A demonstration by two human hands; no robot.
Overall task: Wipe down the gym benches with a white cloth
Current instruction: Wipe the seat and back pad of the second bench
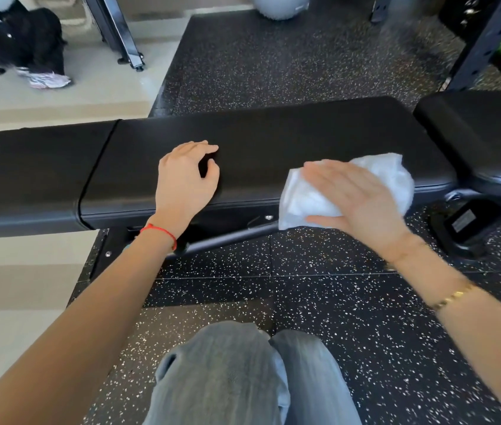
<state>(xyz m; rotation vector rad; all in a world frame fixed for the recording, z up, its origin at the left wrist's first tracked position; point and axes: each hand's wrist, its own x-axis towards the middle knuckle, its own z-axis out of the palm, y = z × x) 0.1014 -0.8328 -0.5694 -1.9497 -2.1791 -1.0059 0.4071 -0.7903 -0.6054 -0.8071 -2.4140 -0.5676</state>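
**A:** What are your fingers doing?

**B:** My right hand (355, 199) lies flat, fingers stretched out and together, pressing down on the white cloth (347, 188). I'm not gripping it; the palm just pins it. My left hand (185, 179) is loose, fingers half curled with the tips touching the pad, holding nothing.

**A:** Where exactly is the cloth?

**B:** Under my right palm, bunched up. It pokes out past my fingertips and hangs over the near edge of the bench (273, 142), below my thumb. It sits close to the right end of that long black pad.

**A:** And around the hands?

**B:** To the left of my left hand is a seam where a shorter pad (28, 176) joins. To the right of my right hand a second bench (482, 133) stands just beside, with a gap between. A red string (158, 230) circles my left wrist, a gold bracelet (453, 296) my right forearm. Below is speckled rubber flooring (365, 317) and my jeans (243, 378).
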